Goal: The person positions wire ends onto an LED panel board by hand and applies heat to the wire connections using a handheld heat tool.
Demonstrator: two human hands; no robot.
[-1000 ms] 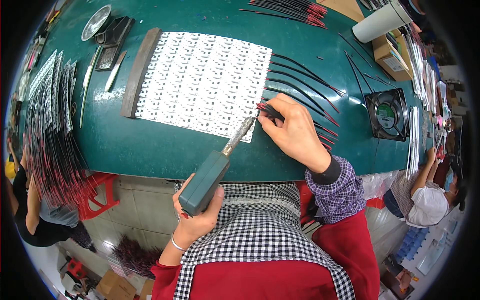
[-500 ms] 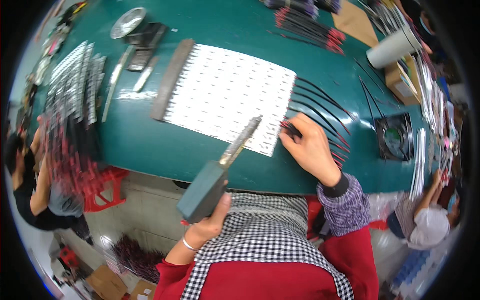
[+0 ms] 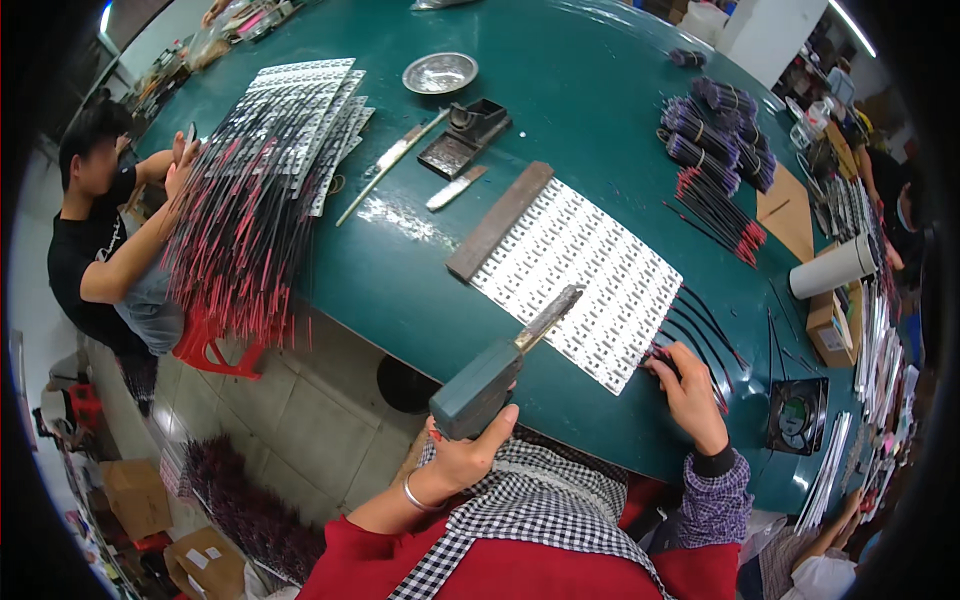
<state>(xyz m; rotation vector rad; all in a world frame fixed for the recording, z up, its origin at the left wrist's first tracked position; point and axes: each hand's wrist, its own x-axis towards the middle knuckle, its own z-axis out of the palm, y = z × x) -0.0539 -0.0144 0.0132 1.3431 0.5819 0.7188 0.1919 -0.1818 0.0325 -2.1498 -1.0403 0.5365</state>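
Observation:
My left hand point(image 3: 468, 462) grips a soldering iron point(image 3: 474, 388) with a dark green boxy body. Its worn metal tip lies over the white panel of small circuit boards point(image 3: 600, 265), and whether it touches cannot be seen. At the panel's right edge, the fingers of my right hand point(image 3: 697, 398) are closed on a black wire point(image 3: 657, 352) with a reddish end. Several more black wires point(image 3: 712, 318) stick out from that same edge, farther back. A dark brown bar point(image 3: 500, 222) lies along the panel's left edge.
Left of the panel are a metal dish point(image 3: 440, 73), a black tray point(image 3: 465, 140) and thin sticks point(image 3: 392, 165). A co-worker point(image 3: 100, 235) handles wired panels point(image 3: 270, 160). Wire bundles point(image 3: 715, 205), a white cylinder point(image 3: 832, 266) and a small fan point(image 3: 797, 415) stand at right.
The view has swung, so the table and both hands appear farther right and lower. My left hand still holds the soldering iron over the panel; my right hand stays at its right edge.

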